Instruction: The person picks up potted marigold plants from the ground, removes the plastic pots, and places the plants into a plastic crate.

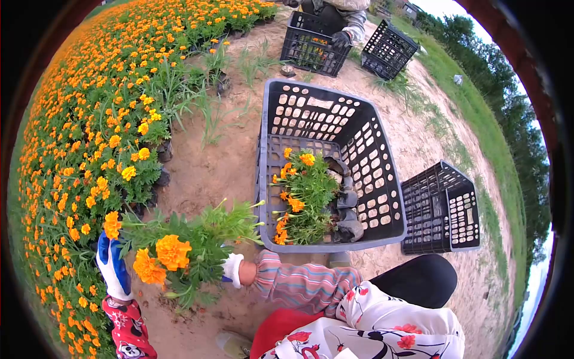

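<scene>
Leafy marigold plants (pixel 197 245) with large orange blooms are lifted over the soil, left of the crate. My right hand (pixel 234 269), in a white and blue glove, is behind the foliage at their right side; its fingers are hidden by leaves. My left hand (pixel 113 266), in a blue and white glove, is at the plants' left side beside the flower bed, its fingertips partly covered by a bloom and leaves. A large black crate (pixel 323 99) holds several marigold plants (pixel 308 197) lying on their sides, their dark root bags toward the right wall.
Dense rows of orange marigolds (pixel 78 143) fill the left. An empty black crate (pixel 442 209) stands at the right, another (pixel 388 51) farther back. At the top, a person's gloved hand (pixel 341 40) touches a crate (pixel 314 45) with plants. Sandy soil (pixel 203 161) runs between.
</scene>
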The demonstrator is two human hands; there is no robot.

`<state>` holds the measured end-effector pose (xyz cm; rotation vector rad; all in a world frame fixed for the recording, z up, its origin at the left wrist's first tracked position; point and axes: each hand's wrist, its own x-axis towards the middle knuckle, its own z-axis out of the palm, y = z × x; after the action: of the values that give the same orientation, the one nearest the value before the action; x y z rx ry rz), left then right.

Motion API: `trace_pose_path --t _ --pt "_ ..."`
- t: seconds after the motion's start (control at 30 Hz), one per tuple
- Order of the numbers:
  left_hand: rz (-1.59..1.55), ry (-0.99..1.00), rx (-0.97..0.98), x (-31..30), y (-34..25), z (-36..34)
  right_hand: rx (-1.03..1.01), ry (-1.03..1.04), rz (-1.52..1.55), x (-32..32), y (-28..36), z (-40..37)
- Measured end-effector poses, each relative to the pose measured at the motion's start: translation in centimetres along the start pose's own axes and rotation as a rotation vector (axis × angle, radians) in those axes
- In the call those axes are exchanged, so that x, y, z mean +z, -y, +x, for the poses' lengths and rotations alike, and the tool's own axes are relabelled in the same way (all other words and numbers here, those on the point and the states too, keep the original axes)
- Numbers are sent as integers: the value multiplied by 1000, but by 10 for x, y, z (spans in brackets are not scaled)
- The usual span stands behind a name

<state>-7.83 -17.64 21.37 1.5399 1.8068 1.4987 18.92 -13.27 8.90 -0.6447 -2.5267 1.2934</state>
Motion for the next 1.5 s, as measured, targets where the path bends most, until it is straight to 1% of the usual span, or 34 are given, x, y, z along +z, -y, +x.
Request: trace_pose_path --t 0.03,0.1,0.13,0.17,0.23,0.3,0.33,0.4,0.43,0.5,0.53,0.57,0.6,0.63,0.7,0.73,0.77,0.83,0.9,0.93,0.97,1.0,1.03,1.07,1.1,1.17,1.23,1.27,1.3,1.33,1.37,1.4,1.43,1.5 --pt "-309 12 -169 -8 14 6 -33 5 13 -23 8 -3" --pt "-454 -29 -311 5 34 2 -76 26 -20 -80 16 -15" --pt "-480 14 -324 16 55 -5 -86 32 -56 -109 18 -21" --pt "-439 67 -495 24 60 -10 -88 39 -114 -142 17 -29" --pt "-468 229 -568 37 69 -24 -80 35 -301 -209 7 -43" --pt "-444 297 -631 43 68 -32 -81 -15 -583 -270 -19 -52" --pt "-412 319 -645 42 67 -35 -129 -71 -738 -297 -41 -53" --pt "-368 328 -659 34 88 -46 404 29 -999 -354 -50 -73" --pt "-327 331 -666 32 99 -53 565 139 -1191 -369 -51 -71" --pt "-249 327 -702 28 95 -64 768 -235 -944 -378 -82 -74" --pt "-242 328 -743 25 94 -71 822 -443 -812 -383 -99 -75" --pt "-233 326 -788 23 95 -79 852 -318 -1101 -384 -120 -74" --pt "-231 348 -786 22 91 -85 925 -294 -1168 -379 -118 -75" --pt "-176 319 -853 22 84 -92 986 -169 -1269 -369 -116 -73" --pt "-191 326 -876 15 99 -113 950 -400 -1389 -353 -221 -91" --pt "-188 312 -891 15 100 -121 972 -258 -1317 -347 -246 -94" --pt "-173 319 -925 13 100 -128 1058 -204 -1298 -327 -235 -87" --pt "-140 323 -993 7 96 -139 1148 -326 -1079 -311 -231 -84" --pt "-194 377 -1074 0 96 -145 993 -307 -1070 -327 -244 -100" --pt "-188 356 -1039 -5 105 -155 871 -345 -1023 -338 -248 -110" --pt "-41 416 -1111 -6 88 -143 782 -366 -1033 -340 -265 -125" --pt "46 472 -1068 -7 71 -132 722 -336 -1007 -340 -283 -140" --pt "56 458 -1008 -15 74 -138 610 -303 -1038 -336 -296 -153" --pt "55 404 -1108 -15 64 -132 604 -264 -1120 -334 -308 -160" --pt "108 390 -1221 -17 51 -122 515 -321 -1159 -336 -347 -170" --pt "20 333 -1076 -34 89 -161 896 -269 -1262 -314 -307 -131" --pt "9 203 -1166 -43 95 -175 894 -249 -1237 -321 -313 -133" --pt "45 91 -1166 -50 100 -184 740 -278 -1172 -339 -359 -159" --pt "71 -47 -1160 -59 113 -194 588 -299 -1111 -353 -372 -167" --pt "107 -204 -1177 -66 127 -203 622 -315 -951 -367 -384 -177" --pt "146 -353 -1194 -74 132 -200 660 -325 -787 -372 -370 -175" --pt "342 -396 -1166 -89 166 -210 648 -427 -577 -376 -363 -173" --pt "535 -435 -1131 -102 207 -218 590 -520 -412 -375 -331 -160" --pt "679 -525 -1022 -113 232 -189 468 -613 -242 -363 -221 -110"
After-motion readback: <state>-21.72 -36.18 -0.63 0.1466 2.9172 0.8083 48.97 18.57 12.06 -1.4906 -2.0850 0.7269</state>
